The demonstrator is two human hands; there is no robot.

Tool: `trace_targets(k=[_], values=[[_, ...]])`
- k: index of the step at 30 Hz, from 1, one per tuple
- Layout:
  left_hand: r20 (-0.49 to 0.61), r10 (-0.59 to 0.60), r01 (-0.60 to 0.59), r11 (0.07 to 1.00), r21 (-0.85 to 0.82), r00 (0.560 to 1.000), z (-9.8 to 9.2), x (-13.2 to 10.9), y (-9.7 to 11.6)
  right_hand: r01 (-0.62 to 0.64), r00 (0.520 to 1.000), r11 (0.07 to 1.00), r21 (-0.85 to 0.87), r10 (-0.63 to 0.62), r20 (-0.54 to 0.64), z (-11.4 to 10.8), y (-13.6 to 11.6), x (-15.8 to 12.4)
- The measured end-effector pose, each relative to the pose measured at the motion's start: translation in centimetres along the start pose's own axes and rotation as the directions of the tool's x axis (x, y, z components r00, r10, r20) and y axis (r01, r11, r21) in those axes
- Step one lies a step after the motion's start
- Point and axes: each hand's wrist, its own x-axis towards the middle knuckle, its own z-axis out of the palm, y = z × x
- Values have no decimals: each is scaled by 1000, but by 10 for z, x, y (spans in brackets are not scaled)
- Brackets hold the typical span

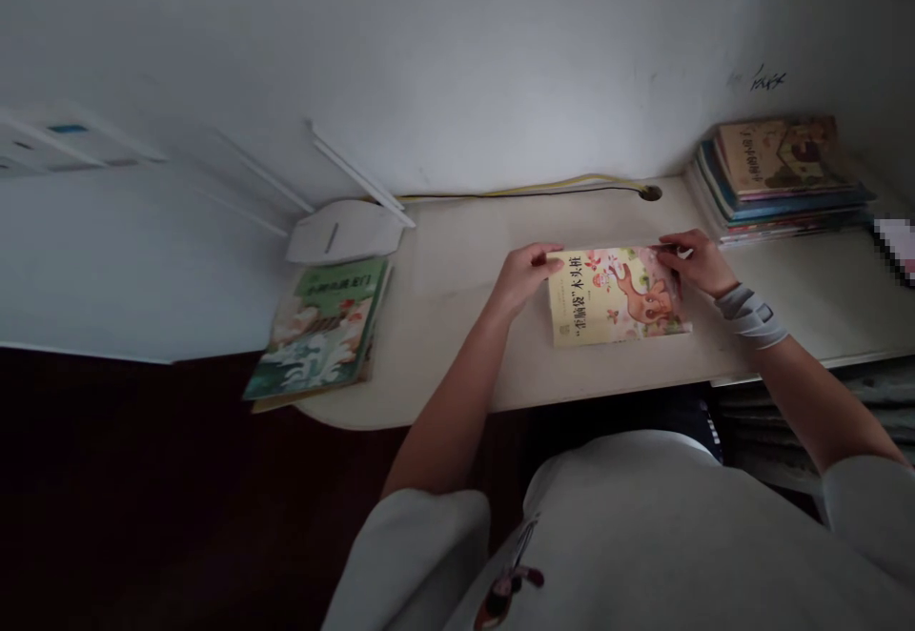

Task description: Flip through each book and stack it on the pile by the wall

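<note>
A yellow picture book (619, 297) with a reddish animal and black characters on its cover is held just over the white desk, or on it; I cannot tell which. My left hand (527, 274) grips its upper left corner, thumb on the cover and fingers behind. At the upper right corner, my right hand (697, 261) pinches the edge in the same way. A grey wrap goes round my right wrist.
On the white desk (457, 316), green-covered books (325, 326) lie at the left end beside a white router (347, 231) with raised antennas. A book stack (782, 178) stands at the back right. Cables (500, 194) run along the wall to a round hole (650, 193).
</note>
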Motion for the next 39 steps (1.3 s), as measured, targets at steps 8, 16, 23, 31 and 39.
trace_targets(k=[8, 16, 23, 31, 39], values=[[-33, -34, 37, 997, 68, 999, -1, 2, 9, -86, 985, 962, 259, 44, 167, -24, -17, 10], [-10, -189, 188, 963, 194, 982, 10, 10, -5, -419, 889, 893, 163, 368, 271, 0, -8, 15], [-92, 27, 51, 662, 747, 995, 29, 8, 13, -204, 952, 767, -609, 300, 60, 11, -28, 18], [225, 28, -218, 385, 897, 974, 105, -25, 13, 179, 969, 784, -595, -35, 245, 45, -69, -10], [289, -17, -257, 408, 876, 957, 97, -28, 8, 382, 894, 822, -422, -215, 392, 57, -58, -30]])
